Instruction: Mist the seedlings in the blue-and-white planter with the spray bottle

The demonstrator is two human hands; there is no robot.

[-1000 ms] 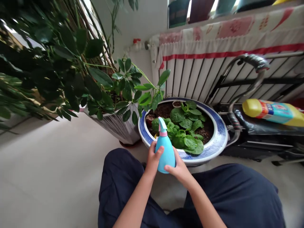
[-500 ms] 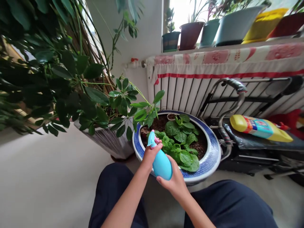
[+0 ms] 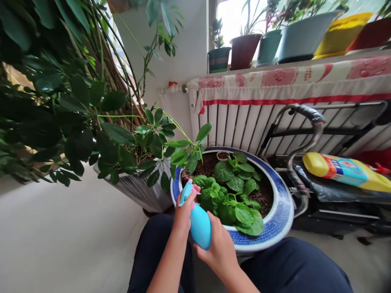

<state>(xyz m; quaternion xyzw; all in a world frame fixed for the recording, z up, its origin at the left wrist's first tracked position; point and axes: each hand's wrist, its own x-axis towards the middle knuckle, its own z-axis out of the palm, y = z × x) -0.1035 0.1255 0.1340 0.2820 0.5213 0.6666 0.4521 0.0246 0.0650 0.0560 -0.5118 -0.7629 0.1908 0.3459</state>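
Both hands are on a light-blue spray bottle [image 3: 200, 228] with a pink nozzle and trigger, tilted over the near left rim of a planter. My left hand [image 3: 183, 211] wraps round the neck, its fingers at the trigger. Lower down, my right hand [image 3: 218, 244] grips the bottle's body from the right. Just beyond the bottle, leafy green plants [image 3: 235, 183] grow in dark soil inside the round blue-and-white planter [image 3: 279, 215]. A small round cup [image 3: 222, 156] sits in the soil at the back. No spray can be made out.
A large bushy plant [image 3: 116, 130] in a tall pale pot [image 3: 143, 183] leans in from the left. To the right, a yellow bottle [image 3: 345, 169] lies on the black seat of a metal-framed walker [image 3: 301, 158]. Behind stand a radiator [image 3: 232, 122] and several potted plants [image 3: 244, 49] on the sill.
The spray bottle and both hands have shifted slightly left and down in view. The planter and walker appear a little lower and further right, as the camera view has moved.
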